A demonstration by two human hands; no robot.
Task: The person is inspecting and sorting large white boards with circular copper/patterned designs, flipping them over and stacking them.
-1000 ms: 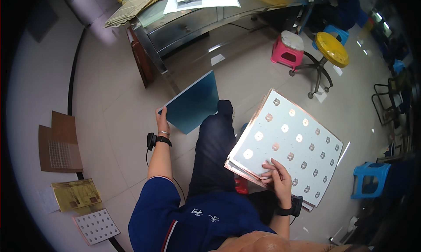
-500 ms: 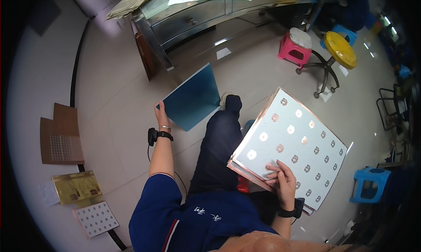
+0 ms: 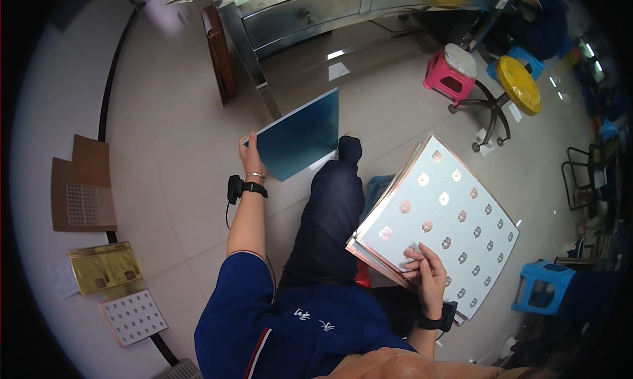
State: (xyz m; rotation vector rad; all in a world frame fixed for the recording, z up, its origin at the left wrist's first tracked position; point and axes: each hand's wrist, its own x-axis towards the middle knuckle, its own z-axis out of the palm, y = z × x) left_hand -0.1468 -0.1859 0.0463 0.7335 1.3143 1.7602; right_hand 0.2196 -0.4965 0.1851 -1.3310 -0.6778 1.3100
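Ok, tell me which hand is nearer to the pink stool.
Right. The right hand grips the stack of white panels, which lies below the pink stool. The left hand holds the teal sheet, farther off to the stool's left.

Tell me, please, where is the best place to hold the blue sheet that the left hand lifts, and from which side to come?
Probably the lower left corner of the blue sheet, coming from the left, as the left hand does now. The sheet is thin, flat and tilted in the air, so only its edges offer a pinch, and that corner is nearest. A second grip on the opposite edge might stop it from bending.
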